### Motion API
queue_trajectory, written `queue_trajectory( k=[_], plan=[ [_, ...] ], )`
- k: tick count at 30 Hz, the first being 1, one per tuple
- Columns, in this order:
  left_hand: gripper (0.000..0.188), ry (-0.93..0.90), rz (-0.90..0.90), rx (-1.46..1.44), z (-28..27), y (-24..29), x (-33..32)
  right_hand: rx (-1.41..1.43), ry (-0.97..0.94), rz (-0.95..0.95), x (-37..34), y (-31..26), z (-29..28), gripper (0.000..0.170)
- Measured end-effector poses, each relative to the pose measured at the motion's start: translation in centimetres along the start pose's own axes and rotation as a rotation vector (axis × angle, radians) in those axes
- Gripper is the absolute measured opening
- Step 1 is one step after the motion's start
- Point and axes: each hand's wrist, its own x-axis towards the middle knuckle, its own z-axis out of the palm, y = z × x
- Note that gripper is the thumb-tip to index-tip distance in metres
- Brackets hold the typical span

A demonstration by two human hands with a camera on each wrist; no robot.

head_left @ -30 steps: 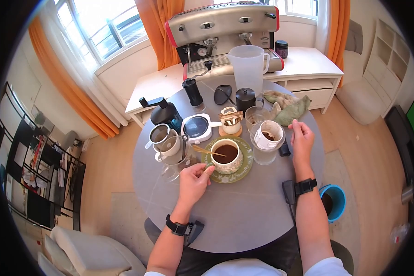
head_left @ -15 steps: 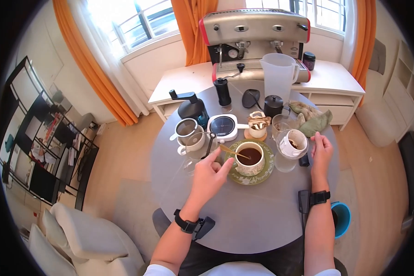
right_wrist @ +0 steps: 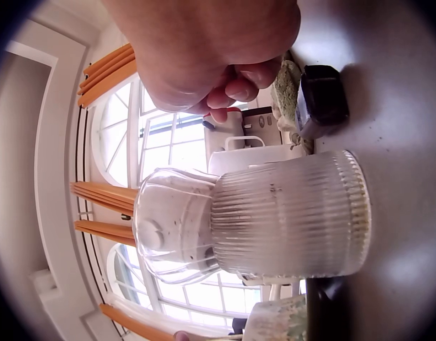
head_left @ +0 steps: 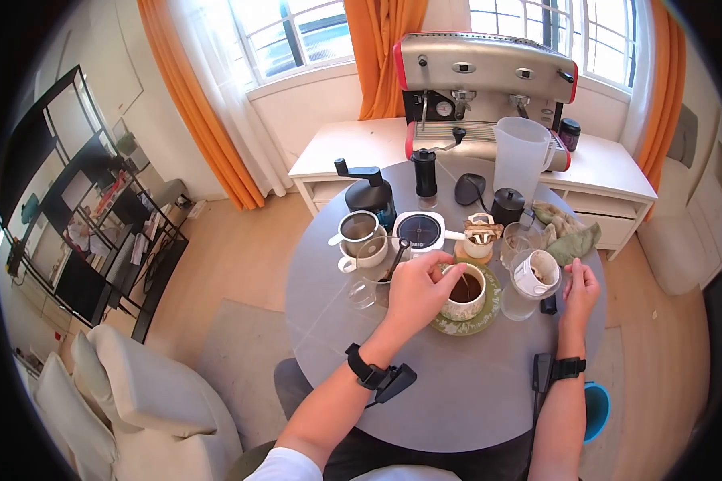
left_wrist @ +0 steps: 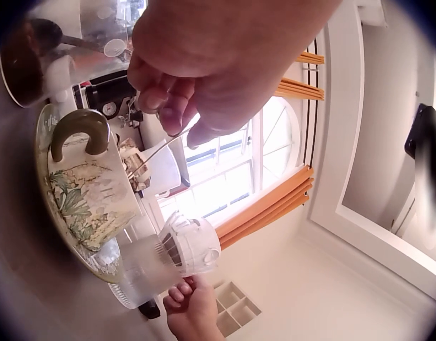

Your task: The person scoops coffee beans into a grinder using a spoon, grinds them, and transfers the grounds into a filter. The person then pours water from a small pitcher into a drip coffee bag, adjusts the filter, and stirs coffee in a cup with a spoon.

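A patterned cup (head_left: 463, 308) of dark coffee stands on a green saucer (head_left: 475, 327). Above its rim my left hand (head_left: 422, 290) pinches a thin gold stirring stick (left_wrist: 155, 154), whose lower end goes into the cup. The cup's green handle (left_wrist: 83, 131) shows in the left wrist view. My right hand (head_left: 581, 293) hovers beside a white dripper (head_left: 535, 274) with dark grounds in it. Its fingers curl loosely and nothing shows in them. A ribbed glass (right_wrist: 289, 217) stands under the dripper.
Left of the cup are a glass jug (head_left: 369, 280) with a black spoon, a strainer (head_left: 359, 227) on a white cup and a scale (head_left: 419, 232). A drip-bag cup (head_left: 480, 239), a tall frosted pitcher (head_left: 521, 156) and a green cloth (head_left: 573, 244) sit behind.
My left hand has left the cup's handle side, risen over the rim and taken hold of the stirring stick, which now stands steeper. The head view has turned left. My right hand stays beside the dripper.
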Motion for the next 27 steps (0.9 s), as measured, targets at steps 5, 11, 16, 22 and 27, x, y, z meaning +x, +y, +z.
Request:
queue_trajectory(
  k=[5, 11, 16, 22, 27],
  plan=[
    [0.017, 0.041, 0.096, 0.132, 0.4, 0.1, 0.6, -0.03, 0.004, -0.004, -0.6, -1.0, 0.1, 0.032],
    [0.016, 0.063, 0.173, 0.17, -0.2, 0.0, -0.9, -0.009, -0.015, 0.007, -0.7, -1.1, 0.3, 0.032],
    [0.009, 0.027, 0.26, 0.284, -1.9, 1.5, -2.1, 0.01, -0.018, 0.006, -0.8, -1.4, 0.5, 0.032],
    [0.012, -0.037, 0.253, 0.127, -3.5, 0.8, -2.9, 0.012, -0.021, -0.003, -0.8, -1.3, 0.4, 0.031],
    [0.011, -0.001, 0.311, 0.181, -4.6, 1.1, -3.7, 0.014, -0.026, 0.011, -0.9, -1.4, 0.5, 0.03]
  ],
)
